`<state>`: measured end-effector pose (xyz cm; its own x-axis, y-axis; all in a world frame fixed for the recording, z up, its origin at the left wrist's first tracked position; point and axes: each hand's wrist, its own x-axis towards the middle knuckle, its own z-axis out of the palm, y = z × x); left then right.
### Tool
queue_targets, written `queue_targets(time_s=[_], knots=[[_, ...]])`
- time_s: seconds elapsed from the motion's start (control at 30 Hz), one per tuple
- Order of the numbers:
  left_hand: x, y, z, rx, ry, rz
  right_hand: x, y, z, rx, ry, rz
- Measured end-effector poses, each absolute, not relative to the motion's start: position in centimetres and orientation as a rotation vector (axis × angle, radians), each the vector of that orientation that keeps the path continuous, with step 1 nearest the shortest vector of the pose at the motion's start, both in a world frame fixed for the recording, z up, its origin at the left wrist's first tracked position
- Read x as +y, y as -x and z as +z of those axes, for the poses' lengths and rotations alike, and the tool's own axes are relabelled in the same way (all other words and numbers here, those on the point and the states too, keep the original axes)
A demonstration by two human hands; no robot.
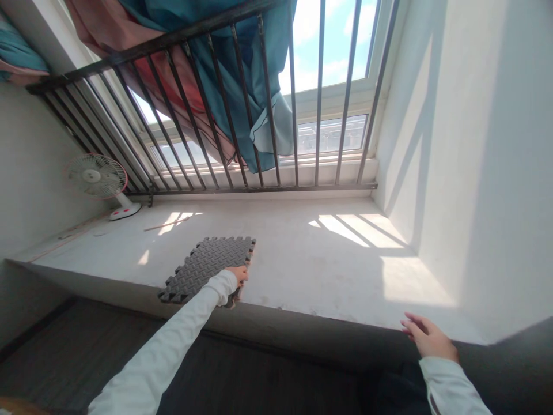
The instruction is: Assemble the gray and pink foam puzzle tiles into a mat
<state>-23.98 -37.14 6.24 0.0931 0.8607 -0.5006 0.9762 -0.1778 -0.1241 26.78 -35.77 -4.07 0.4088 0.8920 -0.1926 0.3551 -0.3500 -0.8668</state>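
A grey interlocking foam mat tile [209, 259] with jagged edges lies on the white window ledge, its near side reaching the ledge's front edge. My left hand [240, 274] grips the tile at its right side, fingers curled over that edge; part of the tile is hidden under my sleeve. Far to the right, my right hand [432, 340] hovers near the front edge of the ledge. Its fingers are apart and slightly bent, with nothing held in them.
The white ledge [285, 253] runs beneath a dark metal railing [259, 187]. A white fan [97, 176] stands at its left end, near a thin stick [166, 224]. Blue and pink curtains [233, 86] hang behind the bars. A white wall [458, 144] bounds the right; dark floor [259, 374] lies below.
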Motion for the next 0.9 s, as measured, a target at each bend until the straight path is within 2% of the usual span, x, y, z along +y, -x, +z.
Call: queue_targets(time_s=[0.23,0.9], knots=[[-35.0,22.8,5.5,1.869,-1.977,-0.908,-35.6,-27.6,-4.3,-0.982,1.843,0.973],[-35.1,23.2,5.7,1.855,-2.022,-0.977,-35.0,-28.0,-4.9,-1.131,1.942,1.019]])
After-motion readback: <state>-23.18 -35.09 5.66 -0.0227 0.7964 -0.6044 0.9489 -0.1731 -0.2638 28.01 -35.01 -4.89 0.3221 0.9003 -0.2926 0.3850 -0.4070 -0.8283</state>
